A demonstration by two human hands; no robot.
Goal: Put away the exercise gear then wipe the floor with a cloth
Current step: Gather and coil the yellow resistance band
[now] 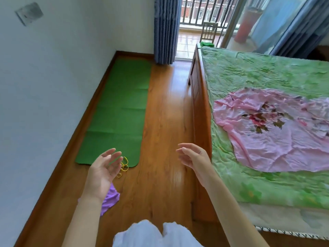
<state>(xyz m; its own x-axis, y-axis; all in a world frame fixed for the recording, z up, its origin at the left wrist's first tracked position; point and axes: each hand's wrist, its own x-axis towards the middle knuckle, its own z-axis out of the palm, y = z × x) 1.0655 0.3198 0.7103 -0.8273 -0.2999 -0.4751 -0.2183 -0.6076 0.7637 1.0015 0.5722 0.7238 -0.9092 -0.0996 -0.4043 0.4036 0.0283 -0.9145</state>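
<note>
A green exercise mat [121,111] lies unrolled on the wooden floor along the left wall. A yellow cord or band [124,166] lies coiled at the mat's near end, partly hidden behind my left hand. A purple cloth [111,197] lies on the floor below that hand, partly covered by my wrist. My left hand [103,172] is raised above the floor, palm up, fingers relaxed and holding nothing. My right hand [193,158] hovers beside the bed's edge, fingers loosely spread and empty.
A wooden bed [199,111] with a green quilt [267,72] and a pink sheet [270,136] fills the right side. Blue curtains [165,31] frame an open balcony door with a chair [209,32] outside. A strip of wooden floor [167,122] runs between mat and bed.
</note>
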